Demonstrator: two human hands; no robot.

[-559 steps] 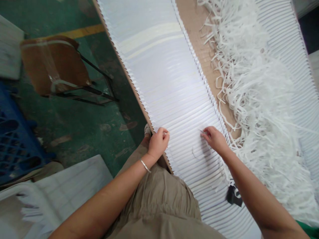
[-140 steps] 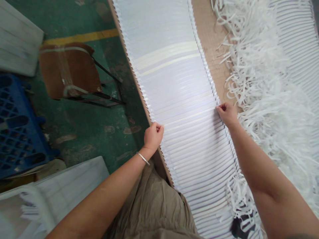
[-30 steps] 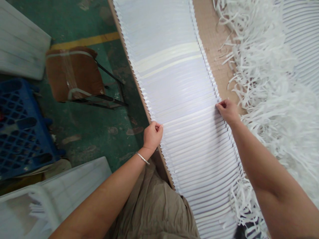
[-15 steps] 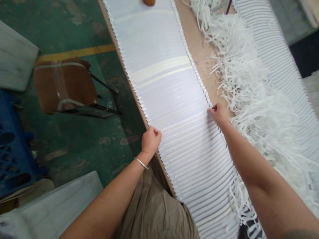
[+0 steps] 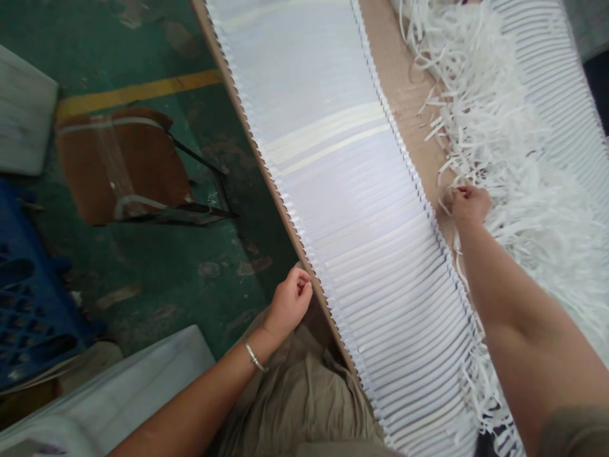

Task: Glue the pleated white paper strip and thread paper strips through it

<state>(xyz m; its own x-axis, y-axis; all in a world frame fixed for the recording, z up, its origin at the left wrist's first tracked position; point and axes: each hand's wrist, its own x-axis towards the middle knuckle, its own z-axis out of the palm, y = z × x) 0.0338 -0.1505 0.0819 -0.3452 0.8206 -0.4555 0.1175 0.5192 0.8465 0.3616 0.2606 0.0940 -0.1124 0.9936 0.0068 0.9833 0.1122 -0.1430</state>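
Observation:
A long panel of white strips, laid side by side with notched edges, stretches along the brown table. My left hand is just off the table's left edge, its fingers curled in against the thumb and nothing visible in them. To the right of the panel, my right hand pinches a thin white strip, which loops at the fingertips and trails down beside the panel's edge. Loose white strips lie in a tangled heap right beside that hand.
A second ridged white panel lies beyond the heap. On the green floor at left stands a brown-seated stool, with a blue plastic crate and white wrapped blocks nearby. More loose strips hang at the lower right.
My right hand has moved off the panel's right edge toward the loose strips, a strip now showing at its fingers. My left hand has dropped away from the panel's left edge.

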